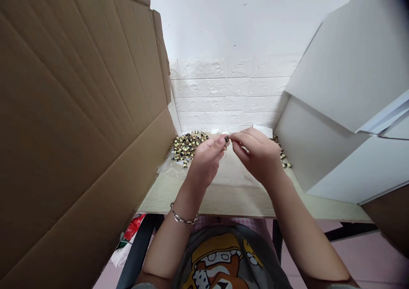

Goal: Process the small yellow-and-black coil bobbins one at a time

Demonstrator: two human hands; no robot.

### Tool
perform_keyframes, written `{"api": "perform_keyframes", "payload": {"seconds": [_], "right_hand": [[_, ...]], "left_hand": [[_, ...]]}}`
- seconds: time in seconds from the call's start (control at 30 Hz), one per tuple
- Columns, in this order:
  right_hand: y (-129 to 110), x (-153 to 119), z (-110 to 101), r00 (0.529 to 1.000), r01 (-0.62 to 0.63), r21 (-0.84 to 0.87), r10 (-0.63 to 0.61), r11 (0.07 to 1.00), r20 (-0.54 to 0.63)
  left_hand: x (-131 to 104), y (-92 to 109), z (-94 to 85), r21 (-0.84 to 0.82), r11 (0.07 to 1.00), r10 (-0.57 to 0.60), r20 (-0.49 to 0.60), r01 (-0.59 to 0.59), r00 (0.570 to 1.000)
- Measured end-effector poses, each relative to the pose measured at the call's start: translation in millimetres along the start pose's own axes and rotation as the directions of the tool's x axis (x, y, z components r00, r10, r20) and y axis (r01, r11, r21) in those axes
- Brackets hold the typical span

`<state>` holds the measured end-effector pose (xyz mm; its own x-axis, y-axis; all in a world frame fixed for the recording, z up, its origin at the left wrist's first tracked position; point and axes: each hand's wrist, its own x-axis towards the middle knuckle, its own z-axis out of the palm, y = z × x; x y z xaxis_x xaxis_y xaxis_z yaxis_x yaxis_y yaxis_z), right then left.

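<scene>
My left hand is closed, with thumb and fingers pinching a small dark part that looks like a tiny wound coil or transformer. The fingertips of my right hand are pinched together at the right side of this part. Whatever they grip there, perhaps a thin wire, is too small to make out. Behind and left of my left hand lies a pile of small black-and-yellow parts, partly hidden by that hand. More parts of the same look lie to the right, beyond my right wrist.
A pale wooden table carries a clear plastic sheet under the pile. Tall cardboard walls in the left side, white boxes the right. A white brick-pattern wall closes the back, with a white paper piece before it.
</scene>
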<state>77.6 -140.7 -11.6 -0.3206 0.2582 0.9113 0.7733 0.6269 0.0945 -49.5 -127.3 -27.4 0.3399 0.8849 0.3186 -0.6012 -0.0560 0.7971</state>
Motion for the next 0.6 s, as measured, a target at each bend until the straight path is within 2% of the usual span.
{"api": "perform_keyframes", "payload": {"seconds": [0.17, 0.37, 0.47, 0.6], "right_hand": [[1, -4, 1, 0.999, -0.030, -0.035, 0.031, 0.999, 0.022], [-2, -6, 7, 0.997, -0.070, -0.090, 0.071, 0.993, 0.003], [-2, -8, 5, 0.994, -0.108, -0.034, 0.108, 0.994, -0.026], [-3, -11, -6, 0.962, -0.258, 0.151, 0.269, 0.954, -0.055]], "left_hand": [[-1, -5, -1.1, -0.059, 0.997, -0.043, -0.017, 0.042, 0.999], [-2, -8, 1.9, -0.069, 0.997, -0.017, -0.010, 0.016, 1.000], [-3, -10, 2.8, -0.052, 0.999, -0.006, -0.035, 0.004, 0.999], [-3, -11, 2.8, 0.055, 0.994, 0.104, -0.164, -0.096, 0.981]]}}
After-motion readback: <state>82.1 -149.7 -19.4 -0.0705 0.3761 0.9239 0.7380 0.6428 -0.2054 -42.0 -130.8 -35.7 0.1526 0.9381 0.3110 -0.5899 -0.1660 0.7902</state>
